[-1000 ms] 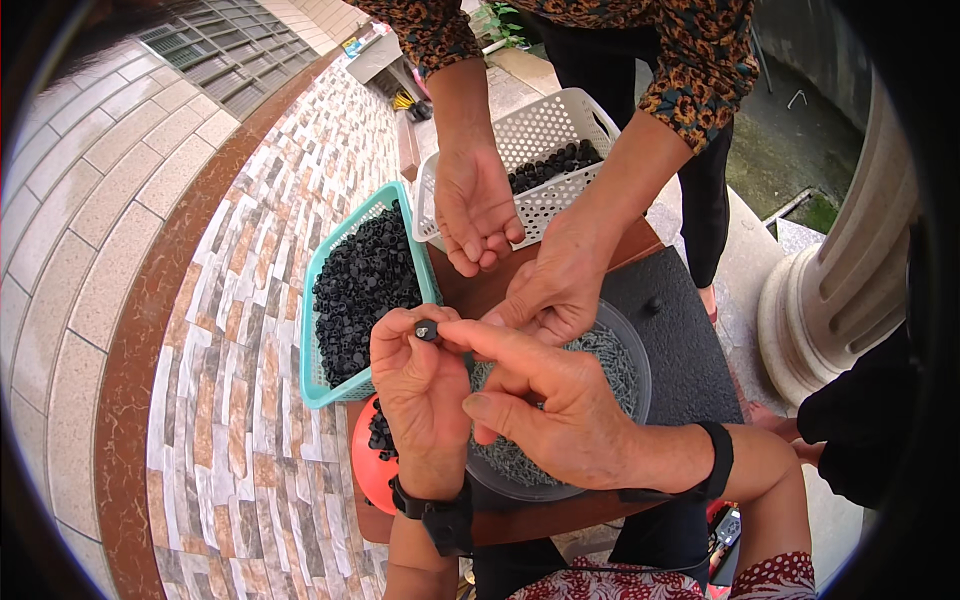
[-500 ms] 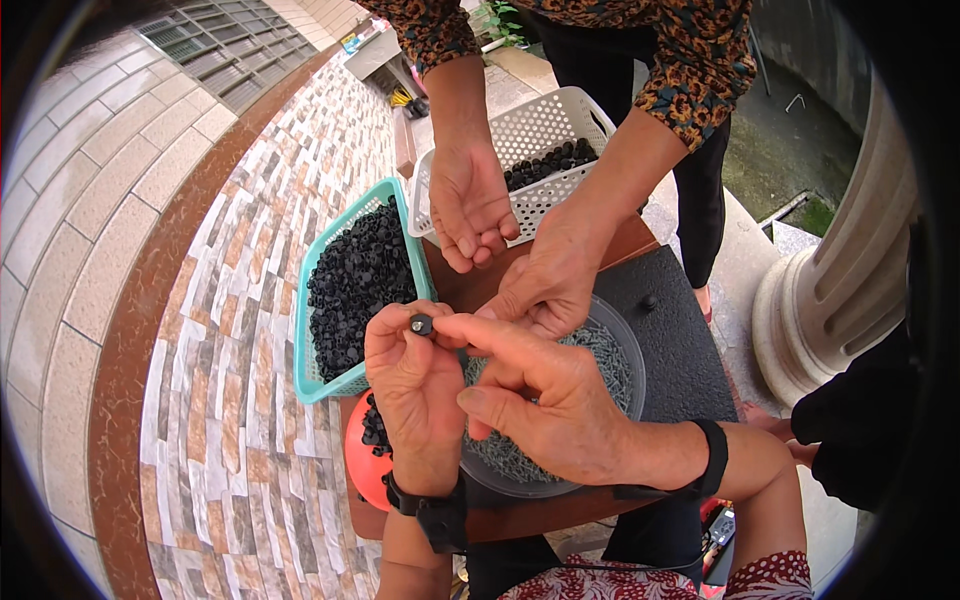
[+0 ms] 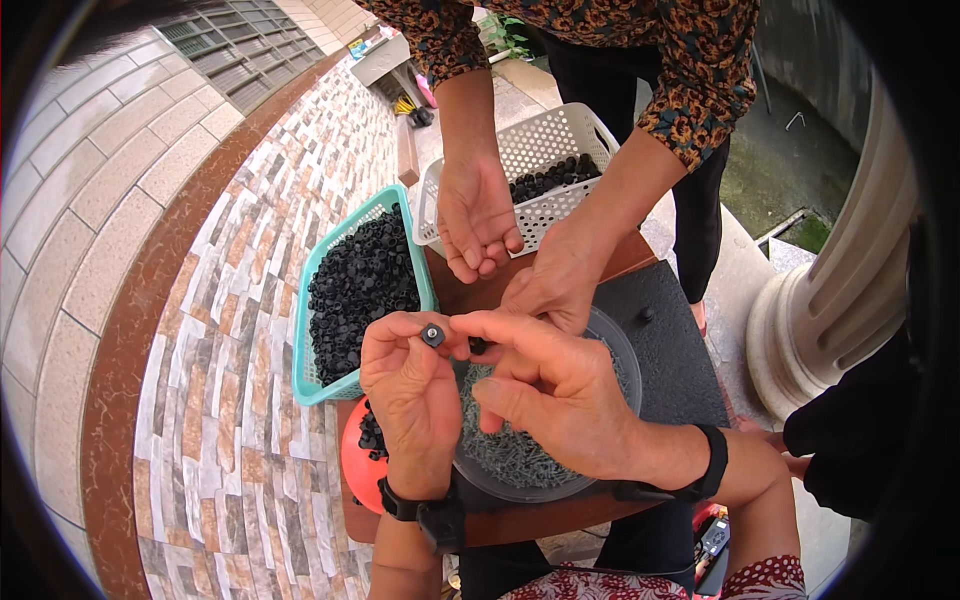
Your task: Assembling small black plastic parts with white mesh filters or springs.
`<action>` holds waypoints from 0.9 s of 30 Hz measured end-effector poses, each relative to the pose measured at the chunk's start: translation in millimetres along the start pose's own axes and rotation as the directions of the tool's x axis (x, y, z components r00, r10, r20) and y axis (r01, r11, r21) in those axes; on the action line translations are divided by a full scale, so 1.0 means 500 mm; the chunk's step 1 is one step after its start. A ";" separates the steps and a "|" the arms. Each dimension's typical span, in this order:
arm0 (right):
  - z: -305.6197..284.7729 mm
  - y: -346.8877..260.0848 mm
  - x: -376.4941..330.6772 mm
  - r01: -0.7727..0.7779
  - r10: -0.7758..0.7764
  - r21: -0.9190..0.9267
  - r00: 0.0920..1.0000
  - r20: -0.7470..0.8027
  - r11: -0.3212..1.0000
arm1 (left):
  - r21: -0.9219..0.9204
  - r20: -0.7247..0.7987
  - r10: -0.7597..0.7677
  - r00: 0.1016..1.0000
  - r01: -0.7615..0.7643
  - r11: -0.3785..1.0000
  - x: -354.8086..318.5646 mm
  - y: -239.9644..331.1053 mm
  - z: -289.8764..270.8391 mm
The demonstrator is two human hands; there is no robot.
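Pinched between the thumb and fingers of my left hand point(image 3: 410, 400) is a small black plastic knob point(image 3: 432, 336) with a pale metal centre. My right hand point(image 3: 560, 400) stretches its index finger to the left fingertips beside that knob, its thumb held apart below. Under this index finger shows a second dark piece point(image 3: 478, 346); whose fingers touch it I cannot tell. Both hands are above a round tub point(image 3: 632, 372) of thin grey screws. Just beyond, a co-worker's left hand point(image 3: 565, 275) reaches close to my right fingers, partly hidden by them. The co-worker's right hand point(image 3: 475, 215) hangs half-curled, palm showing.
A turquoise basket point(image 3: 300, 345) heaped with black parts stands at left. Behind is a white perforated basket point(image 3: 530, 140) with more black pieces. A red bowl point(image 3: 358, 455) with black parts sits by my left wrist. One black piece point(image 3: 647, 314) lies on the dark board point(image 3: 690, 360).
The knob in my left hand has shifted slightly right and down, its metal centre now facing up more. The second dark piece has come into sight under my right index finger.
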State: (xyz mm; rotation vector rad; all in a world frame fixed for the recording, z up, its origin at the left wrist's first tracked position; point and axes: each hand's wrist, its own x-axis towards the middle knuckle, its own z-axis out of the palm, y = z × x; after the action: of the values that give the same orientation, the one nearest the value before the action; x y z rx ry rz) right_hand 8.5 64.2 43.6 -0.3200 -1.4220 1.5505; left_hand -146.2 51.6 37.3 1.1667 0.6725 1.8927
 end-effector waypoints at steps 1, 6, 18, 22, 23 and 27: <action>0.000 -0.001 0.002 -0.001 0.001 -0.002 1.000 0.001 1.000 | -0.002 -0.002 0.001 1.000 -0.001 1.000 -0.001 0.003 0.003; 0.009 -0.011 0.007 -0.012 0.011 0.049 0.999 0.031 0.999 | 0.037 0.042 -0.011 0.999 0.010 0.999 -0.003 0.015 0.003; 0.005 -0.003 0.017 -0.006 0.008 -0.028 0.998 0.056 1.000 | -0.019 0.026 -0.058 0.998 0.058 0.998 -0.004 0.015 -0.012; 0.008 -0.001 0.018 0.003 -0.001 -0.022 0.999 0.051 1.000 | -0.026 0.039 -0.064 0.997 0.065 0.998 -0.004 0.015 -0.014; 0.008 0.000 0.018 0.005 -0.004 -0.024 0.999 0.052 1.000 | -0.024 0.030 -0.065 0.997 0.066 0.998 -0.004 0.015 -0.014; 0.009 0.000 0.019 0.006 -0.006 -0.005 0.999 0.046 1.000 | -0.028 0.014 -0.054 0.998 0.054 0.998 -0.001 0.013 -0.011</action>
State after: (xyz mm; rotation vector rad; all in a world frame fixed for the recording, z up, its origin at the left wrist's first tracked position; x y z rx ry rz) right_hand 0.5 68.8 48.7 -0.2845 -1.4619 1.5587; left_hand -153.4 47.3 39.4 1.1315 0.6613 1.8421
